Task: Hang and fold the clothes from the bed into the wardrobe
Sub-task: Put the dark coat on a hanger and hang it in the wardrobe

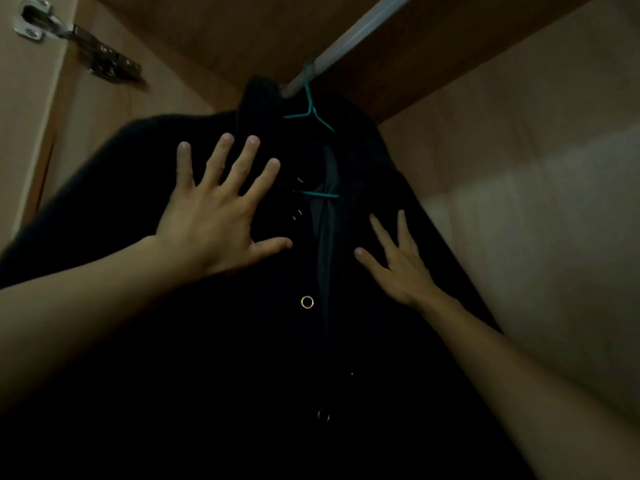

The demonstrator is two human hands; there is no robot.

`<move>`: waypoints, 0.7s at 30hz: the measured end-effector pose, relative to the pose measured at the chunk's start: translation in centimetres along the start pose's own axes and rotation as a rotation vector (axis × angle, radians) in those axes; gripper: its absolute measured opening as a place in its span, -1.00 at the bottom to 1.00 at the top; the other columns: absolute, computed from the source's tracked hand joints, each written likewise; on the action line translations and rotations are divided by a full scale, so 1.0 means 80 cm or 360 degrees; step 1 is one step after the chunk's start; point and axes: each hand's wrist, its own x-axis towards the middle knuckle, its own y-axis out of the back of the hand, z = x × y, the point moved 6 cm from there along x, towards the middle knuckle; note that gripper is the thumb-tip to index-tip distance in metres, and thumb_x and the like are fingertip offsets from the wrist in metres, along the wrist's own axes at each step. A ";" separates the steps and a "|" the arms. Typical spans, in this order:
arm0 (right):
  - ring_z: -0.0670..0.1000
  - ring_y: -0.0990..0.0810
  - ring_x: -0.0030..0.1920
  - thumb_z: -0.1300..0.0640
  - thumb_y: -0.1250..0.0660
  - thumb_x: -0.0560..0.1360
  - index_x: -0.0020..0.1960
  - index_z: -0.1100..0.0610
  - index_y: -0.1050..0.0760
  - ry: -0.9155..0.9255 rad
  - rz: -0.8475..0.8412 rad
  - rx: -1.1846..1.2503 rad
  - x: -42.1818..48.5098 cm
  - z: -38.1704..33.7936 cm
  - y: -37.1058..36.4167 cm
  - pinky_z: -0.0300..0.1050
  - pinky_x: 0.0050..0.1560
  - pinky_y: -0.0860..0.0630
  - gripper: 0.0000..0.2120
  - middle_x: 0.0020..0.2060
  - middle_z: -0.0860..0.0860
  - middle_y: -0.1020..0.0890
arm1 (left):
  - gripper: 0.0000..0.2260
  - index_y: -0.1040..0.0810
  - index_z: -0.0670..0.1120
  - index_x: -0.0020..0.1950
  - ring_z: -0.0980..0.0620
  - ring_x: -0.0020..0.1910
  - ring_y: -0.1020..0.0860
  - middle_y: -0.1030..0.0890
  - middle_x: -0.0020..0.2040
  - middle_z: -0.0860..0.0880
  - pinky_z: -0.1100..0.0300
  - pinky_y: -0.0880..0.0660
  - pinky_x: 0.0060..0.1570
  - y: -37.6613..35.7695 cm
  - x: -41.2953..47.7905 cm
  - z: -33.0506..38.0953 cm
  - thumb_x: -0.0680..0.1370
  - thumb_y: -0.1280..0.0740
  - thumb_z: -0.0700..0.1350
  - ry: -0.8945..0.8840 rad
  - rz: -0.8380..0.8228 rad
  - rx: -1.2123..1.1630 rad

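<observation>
A black coat (242, 341) with round snap buttons hangs on a teal hanger (311, 112) from the grey wardrobe rail (349, 36). The coat fills the lower and middle part of the head view. My left hand (221, 206) lies flat on the coat's left chest with its fingers spread wide. Lower down, right of the front opening, my right hand (398, 261) lies on the coat with straight fingers. Neither hand grips the cloth. The hanger's lower bar shows in the coat's open neck.
The wooden wardrobe ceiling (225, 36) is close above. A pale side wall (536, 202) stands at the right. At the upper left, a metal door hinge (69, 36) sits on the wardrobe frame.
</observation>
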 end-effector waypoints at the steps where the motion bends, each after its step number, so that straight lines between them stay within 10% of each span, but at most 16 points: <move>1: 0.15 0.19 0.59 -0.54 0.02 0.40 0.54 -0.37 0.17 0.0010 0.0020 0.0012 0.000 0.000 -0.003 0.22 0.54 -0.01 -0.21 0.56 -0.08 0.37 | -0.03 0.19 0.04 0.62 -0.24 0.59 0.18 0.20 0.63 -0.12 -0.43 0.13 0.42 -0.003 0.001 -0.001 0.35 0.29 0.59 -0.0004 0.0004 0.0023; 21: 0.09 0.26 0.59 -0.49 0.15 0.51 0.52 -0.21 0.47 -0.0010 -0.0095 -0.0194 -0.140 0.068 -0.089 0.21 0.53 0.26 -0.22 0.57 -0.01 0.35 | -0.06 -0.01 -0.26 0.59 -0.21 0.60 0.12 0.03 0.60 -0.32 -0.35 0.10 0.48 -0.004 -0.148 0.105 0.47 0.03 0.43 -0.0026 -0.0169 -0.0145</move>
